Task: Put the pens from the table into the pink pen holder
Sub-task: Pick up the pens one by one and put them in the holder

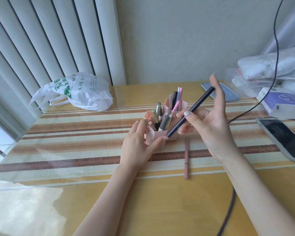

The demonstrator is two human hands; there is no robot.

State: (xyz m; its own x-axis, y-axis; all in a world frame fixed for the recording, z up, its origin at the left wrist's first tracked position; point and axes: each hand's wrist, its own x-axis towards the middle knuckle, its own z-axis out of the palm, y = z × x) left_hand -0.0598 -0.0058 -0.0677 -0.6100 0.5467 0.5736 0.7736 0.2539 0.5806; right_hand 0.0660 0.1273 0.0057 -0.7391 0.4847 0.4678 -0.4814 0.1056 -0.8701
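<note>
The pink pen holder (151,136) stands at the table's middle, made of several hexagonal cups that hold several pens. My left hand (136,147) grips its near left cup, thumb on the front wall. My right hand (211,126) pinches a long black pen (191,111) between thumb and fingers, raised and slanted, its lower tip just above the holder's near right cup. One dusty-pink pen (187,157) lies flat on the striped cloth, just in front and to the right of the holder, between my forearms.
A white plastic bag (85,92) sits at the back left. A grey-blue case (232,96) lies behind my right hand. A tissue pack (283,103), a phone (284,138), clear bags (271,65) and a dark cable (228,212) crowd the right side.
</note>
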